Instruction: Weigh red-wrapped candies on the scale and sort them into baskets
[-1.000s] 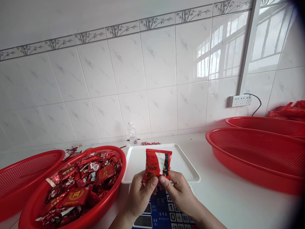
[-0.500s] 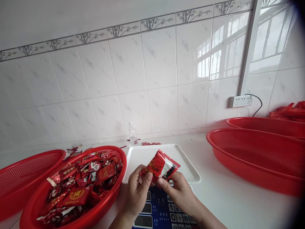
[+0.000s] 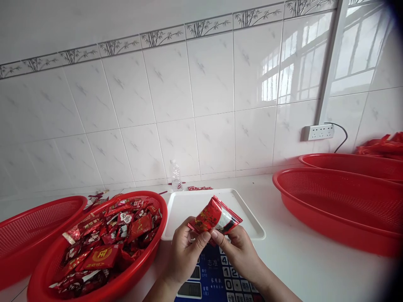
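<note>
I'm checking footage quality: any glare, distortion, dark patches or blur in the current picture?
Head view: a window reflection glares on the wall tiles; head view: both right corners go dark; head view: tile rows slant, perhaps from camera tilt; head view: the red packet, held by left hand and right hand, looks fairly sharp.

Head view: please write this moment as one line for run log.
left hand: holds red packet; right hand: holds same packet; packet: tilted; blue scale panel: below hands; filled red basket: left
</note>
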Available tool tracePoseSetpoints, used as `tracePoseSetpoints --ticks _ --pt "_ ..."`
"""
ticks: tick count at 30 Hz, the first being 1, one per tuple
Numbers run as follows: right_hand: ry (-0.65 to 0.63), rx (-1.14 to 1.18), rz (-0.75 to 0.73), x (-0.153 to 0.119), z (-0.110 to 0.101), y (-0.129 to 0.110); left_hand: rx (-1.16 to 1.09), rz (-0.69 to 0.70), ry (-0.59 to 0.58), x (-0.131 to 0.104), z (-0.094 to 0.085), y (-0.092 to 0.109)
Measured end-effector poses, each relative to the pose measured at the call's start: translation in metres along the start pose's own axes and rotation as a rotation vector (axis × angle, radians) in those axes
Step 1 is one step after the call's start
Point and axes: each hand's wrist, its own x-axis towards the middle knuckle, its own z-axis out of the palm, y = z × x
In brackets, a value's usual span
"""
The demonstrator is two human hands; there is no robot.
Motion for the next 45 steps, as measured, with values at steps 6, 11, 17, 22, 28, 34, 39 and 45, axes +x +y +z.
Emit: tracePoseSetpoints --ticks 6,11,17,22,28,34,39,45 --pt "-0.036 0.02 0.022 -0.001 -0.001 0.002 0.004 0.004 0.049 0.0 0.0 0.001" --pt "0.043 -0.004 0.084 -0.002 -0.002 0.008 -0.031 0.007 0.043 0.001 -0.002 -0.001" --pt "0.066 0.024 0.112 -0.003 -0.003 0.011 -0.07 -0.004 0.026 0.001 -0.003 -0.001" --pt "0.054 0.065 0.122 -0.002 -0.002 0.008 -0.071 -0.006 0.027 0.001 -0.001 0.0" --pt "0.069 0.046 0.031 -0.002 -0.003 0.007 -0.06 -0.022 0.024 0.002 -0.002 -0.003" --pt "0.077 -0.008 -0.012 -0.002 -0.003 0.003 0.006 -0.043 -0.048 0.0 -0.002 -0.003" --pt "0.076 0.005 -0.026 -0.001 -0.002 -0.002 0.13 -0.045 -0.039 -0.001 -0.001 0.0" --pt "0.074 0.008 0.008 -0.002 -0.001 0.002 0.085 -0.027 -0.036 -0.001 0.0 0.002"
